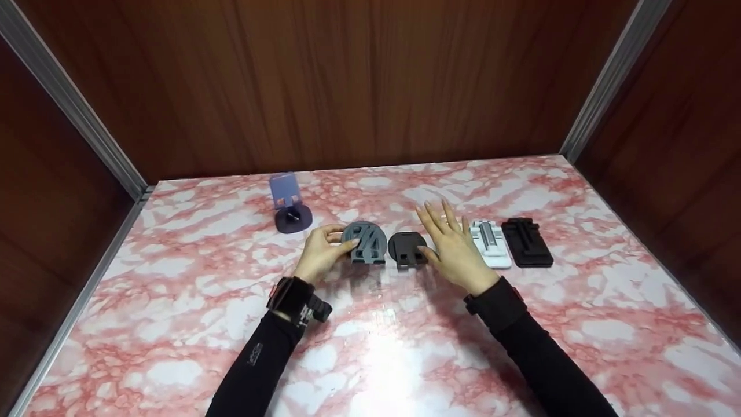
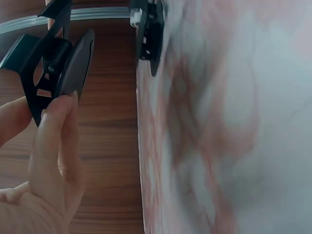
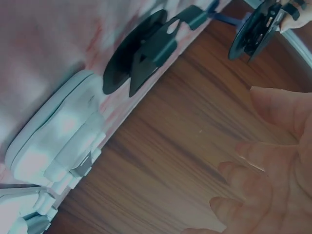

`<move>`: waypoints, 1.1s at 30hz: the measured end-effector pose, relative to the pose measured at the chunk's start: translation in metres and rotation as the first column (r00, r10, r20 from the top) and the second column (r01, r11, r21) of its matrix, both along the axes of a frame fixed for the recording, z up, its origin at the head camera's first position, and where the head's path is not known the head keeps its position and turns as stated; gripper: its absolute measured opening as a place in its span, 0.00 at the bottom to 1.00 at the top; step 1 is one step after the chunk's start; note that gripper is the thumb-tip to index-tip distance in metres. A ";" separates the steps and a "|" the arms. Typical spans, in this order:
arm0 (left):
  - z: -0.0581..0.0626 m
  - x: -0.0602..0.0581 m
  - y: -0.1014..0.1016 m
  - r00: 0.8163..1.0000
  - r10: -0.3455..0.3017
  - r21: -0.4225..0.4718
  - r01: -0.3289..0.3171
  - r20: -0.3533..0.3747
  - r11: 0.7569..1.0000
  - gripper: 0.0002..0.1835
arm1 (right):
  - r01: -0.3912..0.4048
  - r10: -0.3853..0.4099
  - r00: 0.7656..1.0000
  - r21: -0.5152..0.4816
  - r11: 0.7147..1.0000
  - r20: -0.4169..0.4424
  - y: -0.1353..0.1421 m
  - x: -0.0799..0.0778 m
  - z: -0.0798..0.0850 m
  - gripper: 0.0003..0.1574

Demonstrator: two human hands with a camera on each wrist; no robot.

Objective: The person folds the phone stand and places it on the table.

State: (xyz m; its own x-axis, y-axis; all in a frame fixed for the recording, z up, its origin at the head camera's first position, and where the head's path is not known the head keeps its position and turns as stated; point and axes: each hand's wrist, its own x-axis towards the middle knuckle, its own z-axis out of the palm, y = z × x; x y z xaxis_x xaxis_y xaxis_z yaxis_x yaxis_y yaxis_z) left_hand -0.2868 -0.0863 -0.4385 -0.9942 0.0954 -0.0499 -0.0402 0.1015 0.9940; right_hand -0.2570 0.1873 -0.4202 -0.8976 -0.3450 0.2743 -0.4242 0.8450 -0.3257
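Observation:
My left hand (image 1: pixel 319 250) pinches a dark grey folding phone stand (image 1: pixel 368 236) with a round base, thumb on one side and fingers on the other. The left wrist view shows this stand (image 2: pixel 54 63) tilted and raised above the tabletop. To its right lies a smaller black round-based phone stand (image 1: pixel 407 244), folded on the table. My right hand (image 1: pixel 458 250) hovers just beside that one, fingers spread and nearly straight, holding nothing. In the right wrist view, a gap separates the right hand (image 3: pixel 273 180) from the black stand (image 3: pixel 141 58).
Right of the right hand lie a folded white phone stand (image 1: pixel 493 250) and a folded black rectangular one (image 1: pixel 528 244). An unfolded purple phone stand (image 1: pixel 285 191) stands at the back left. Wood-look panels (image 1: pixel 370 87) enclose the marbled table (image 1: pixel 173 324) behind and at both sides.

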 end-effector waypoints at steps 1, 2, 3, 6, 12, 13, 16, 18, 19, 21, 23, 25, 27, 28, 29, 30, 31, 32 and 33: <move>0.000 -0.002 0.000 1.000 -0.006 -0.010 0.006 0.007 1.000 0.23 | 0.002 -0.002 1.000 0.010 1.000 0.002 0.000 0.000 0.000 0.46; -0.001 -0.004 -0.001 1.000 -0.010 -0.023 0.011 0.011 1.000 0.22 | 0.002 -0.002 1.000 0.014 1.000 0.007 0.001 0.000 0.000 0.46; -0.001 -0.006 -0.001 1.000 -0.014 -0.032 0.015 0.018 0.999 0.22 | 0.002 -0.002 1.000 0.014 1.000 0.012 0.001 0.000 0.000 0.46; -0.003 -0.012 -0.001 0.999 -0.021 -0.072 0.023 0.035 0.997 0.22 | -0.002 0.002 1.000 0.007 1.000 0.026 0.001 0.001 0.000 0.45; -0.009 -0.019 -0.001 0.997 -0.006 -0.114 0.015 0.079 0.993 0.23 | 0.003 -0.004 0.999 0.018 1.000 0.035 0.002 0.000 0.000 0.46; -0.010 -0.020 -0.001 0.996 -0.003 -0.129 0.014 0.085 0.992 0.23 | 0.003 -0.004 0.999 0.022 1.000 0.035 0.003 0.000 0.000 0.46; -0.012 -0.021 -0.001 0.995 0.000 -0.194 0.019 0.101 0.981 0.25 | 0.004 -0.005 0.999 0.032 0.999 0.039 0.003 0.001 0.001 0.46; -0.013 -0.021 -0.002 0.994 0.001 -0.255 0.026 0.106 0.967 0.25 | 0.004 -0.006 0.999 0.034 0.999 0.046 0.004 0.001 0.001 0.47; -0.013 -0.022 -0.002 0.994 0.000 -0.282 0.031 0.109 0.959 0.25 | 0.003 -0.005 0.999 0.036 0.999 0.049 0.004 0.001 0.001 0.47; -0.013 -0.022 -0.003 0.994 -0.004 -0.315 0.040 0.112 0.948 0.25 | 0.004 -0.006 0.998 0.035 0.999 0.056 0.004 0.001 0.001 0.47; -0.013 -0.022 -0.003 0.992 -0.007 -0.332 0.048 0.124 0.942 0.25 | 0.004 -0.006 0.998 0.036 0.999 0.060 0.004 0.001 0.001 0.47; -0.012 -0.022 -0.004 0.990 -0.007 -0.332 0.055 0.142 0.942 0.25 | 0.004 -0.007 0.998 0.036 0.999 0.066 0.004 0.001 0.000 0.47; -0.011 -0.022 -0.004 0.985 0.002 -0.308 0.052 0.172 0.950 0.24 | 0.007 -0.010 0.997 0.041 0.999 0.073 0.004 0.001 0.000 0.47; -0.010 -0.022 -0.004 0.983 0.006 -0.284 0.048 0.186 0.958 0.23 | 0.007 -0.010 0.997 0.041 0.999 0.075 0.004 0.001 0.000 0.47; -0.008 -0.022 -0.004 0.981 0.011 -0.264 0.041 0.194 0.964 0.23 | 0.007 -0.010 0.997 0.040 0.999 0.077 0.004 0.001 0.000 0.47; -0.007 -0.022 -0.005 0.981 0.016 -0.257 0.035 0.194 0.966 0.22 | 0.007 -0.010 0.997 0.041 0.999 0.077 0.004 0.001 0.000 0.47; -0.005 -0.023 -0.005 0.981 0.021 -0.250 0.028 0.192 0.968 0.21 | 0.007 -0.010 0.997 0.043 0.999 0.075 0.003 0.001 0.000 0.47; -0.003 -0.023 -0.006 0.982 0.023 -0.245 0.025 0.190 0.969 0.21 | 0.006 -0.009 0.997 0.044 0.999 0.074 0.003 0.001 0.000 0.47; -0.002 -0.024 -0.007 0.983 0.022 -0.247 0.024 0.182 0.969 0.21 | 0.006 -0.009 0.997 0.044 0.999 0.071 0.003 0.001 0.001 0.47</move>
